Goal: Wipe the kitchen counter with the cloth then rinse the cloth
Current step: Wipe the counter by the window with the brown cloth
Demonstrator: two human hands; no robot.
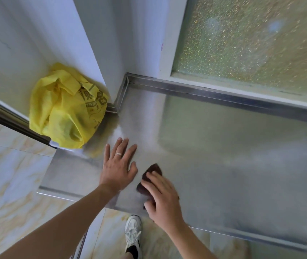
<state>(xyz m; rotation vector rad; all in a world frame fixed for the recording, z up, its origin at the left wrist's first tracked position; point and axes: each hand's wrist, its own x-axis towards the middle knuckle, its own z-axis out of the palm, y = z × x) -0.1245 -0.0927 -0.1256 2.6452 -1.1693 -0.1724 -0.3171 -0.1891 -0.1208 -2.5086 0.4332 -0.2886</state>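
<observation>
Floor point(14, 193) of pale marbled tile lies nearest, below the counter's front edge; a white sneaker point(133, 233) with a dark sock stands on it, just under that edge. Above it the steel counter point(242, 184) spreads away to the wall, its surface brushed and reflective; the right hand point(163, 198) lies on top of the dark brown cloth point(151, 176) near the front edge, fingers bent over it and pressing it down onto the metal, with the thumb curled at the cloth's near side; part of the cloth shows past the fingertips and at the left of the hand. Just to the left, the left hand point(118, 168) rests flat on the counter, fingers straight and spread, holding nothing; a ring point(119, 154) sits on one finger; this hand and the cloth are close but apart. Farther back on the left, a crumpled yellow plastic bag point(66, 109) with dark print sits at the counter's left end, against the white wall point(27, 43). Beyond it a raised steel lip point(223, 94) runs along the back of the counter; behind the lip stands a frosted window point(251, 38) in a white frame.
</observation>
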